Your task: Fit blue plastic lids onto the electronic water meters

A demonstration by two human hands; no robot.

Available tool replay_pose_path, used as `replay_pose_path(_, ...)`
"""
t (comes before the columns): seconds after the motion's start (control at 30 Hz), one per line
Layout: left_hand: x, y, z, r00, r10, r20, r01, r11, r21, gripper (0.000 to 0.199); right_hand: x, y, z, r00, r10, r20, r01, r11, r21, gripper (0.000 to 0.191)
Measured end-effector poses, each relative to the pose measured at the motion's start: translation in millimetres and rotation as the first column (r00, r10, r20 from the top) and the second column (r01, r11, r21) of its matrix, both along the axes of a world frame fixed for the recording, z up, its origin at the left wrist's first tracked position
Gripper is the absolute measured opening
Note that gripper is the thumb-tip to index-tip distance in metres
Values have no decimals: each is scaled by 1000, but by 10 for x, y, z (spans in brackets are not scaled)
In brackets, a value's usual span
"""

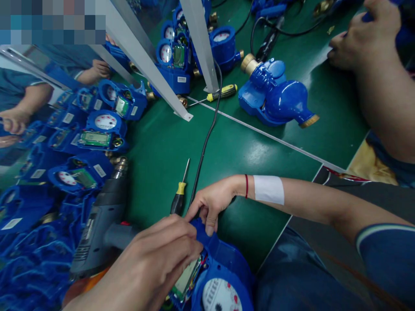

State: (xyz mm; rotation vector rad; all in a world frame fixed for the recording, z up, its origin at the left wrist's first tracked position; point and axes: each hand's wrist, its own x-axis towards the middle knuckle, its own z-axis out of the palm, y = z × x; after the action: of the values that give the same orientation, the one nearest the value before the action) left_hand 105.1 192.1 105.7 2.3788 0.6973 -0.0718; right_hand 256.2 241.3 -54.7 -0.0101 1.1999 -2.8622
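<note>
A blue meter (238,261) with a round white dial lies at the bottom, its green circuit board and small display partly hidden by my left hand (165,255). The fingers of my left hand are pressed together at the board's upper end; what they hold is hidden. My right hand (212,201) reaches in from the right, thumb and curled fingers gripping the meter's blue upper end, index fingertip close to my left fingers. A black and yellow screwdriver (179,196) lies just beyond them, beside a black cable (204,149).
Many blue meters (105,123) crowd the left side, near a grey heat gun (105,220). Metal posts (202,43) stand at the back by another screwdriver (223,92). A blue meter with brass ends (285,97) lies back right, near another person's hand (366,39).
</note>
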Motion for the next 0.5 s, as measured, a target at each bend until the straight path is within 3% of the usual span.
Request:
replay_pose_path(0.37,-9,-29,-12,997,-79,7,78,992,95,19,9,5,-16,1000,12,9,-12,1000,-1,93)
replay_pose_path(0.5,73,-36,-24,996,-72,60,58,975,213,21,15,0,5,1000,10,18,-10,1000,5,90)
